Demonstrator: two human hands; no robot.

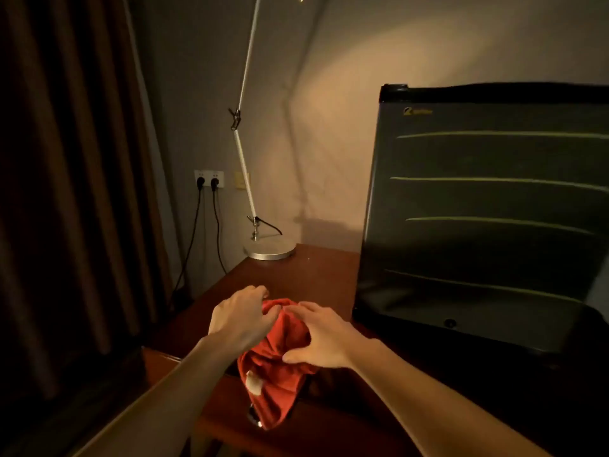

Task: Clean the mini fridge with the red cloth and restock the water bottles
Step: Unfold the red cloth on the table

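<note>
Red cloth [280,367] is bunched up on the near-left part of the wooden bench [316,275], lower edge draped over the bench's front edge and hanging down. Small white tag [253,381] visible on the hanging part.

Both hands on the cloth, close together, nearly touching at the top of the bundle. Left hand [242,316] comes in from the left, fingers curled down and gripping the far-left fold. Right hand [321,336] lies over the right side of the bundle, fingers bent into the fabric, thumb pressed against the near edge. Both forearms bare, reaching in from the bottom of frame.

Mini fridge [487,219] stands on the bench just right of the hands, not touching cloth or hands. Black, glossy, door closed, small gold logo top left of the door, faint horizontal light streaks reflected across the front. Right side runs out of frame.

Further back on the bench: desk lamp [245,140], round metal base at the far-left corner, jointed white arm rising up out of frame, head not in view.

Wall behind: double socket [208,179] with two black plugs in, cables hanging down beside the bench. Small yellowish plate just right of it.

Dark curtain [66,159] fills the left side. Room is dim, warm light on the wall.
</note>
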